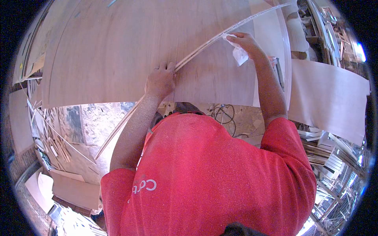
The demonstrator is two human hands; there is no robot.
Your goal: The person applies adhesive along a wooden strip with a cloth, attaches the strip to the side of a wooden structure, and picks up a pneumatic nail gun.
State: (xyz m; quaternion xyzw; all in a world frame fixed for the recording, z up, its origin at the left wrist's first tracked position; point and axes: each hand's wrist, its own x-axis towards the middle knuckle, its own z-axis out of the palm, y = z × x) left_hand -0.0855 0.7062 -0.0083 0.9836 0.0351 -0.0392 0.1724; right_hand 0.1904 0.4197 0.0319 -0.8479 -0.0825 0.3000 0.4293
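Note:
A long, thin wooden strip (201, 50) lies diagonally across a large plywood sheet (106, 59), and its near end sticks out past the sheet's edge at lower left. My left hand (160, 80) is closed over the strip near that edge, with the fingers hiding part of it. Farther up the strip, my right hand (242, 41) pinches a crumpled white rag (240, 56) right beside the wood. The rag hangs down from the fingertips over the sheet; whether it is cloth or thin plastic is hard to see.
Another pale sheet (328, 98) extends to the right. Offcuts and strips (59, 137) litter the floor at left. A coiled dark cable (226, 118) lies below the plywood's near edge. Stacked wood pieces (319, 151) stand at lower right.

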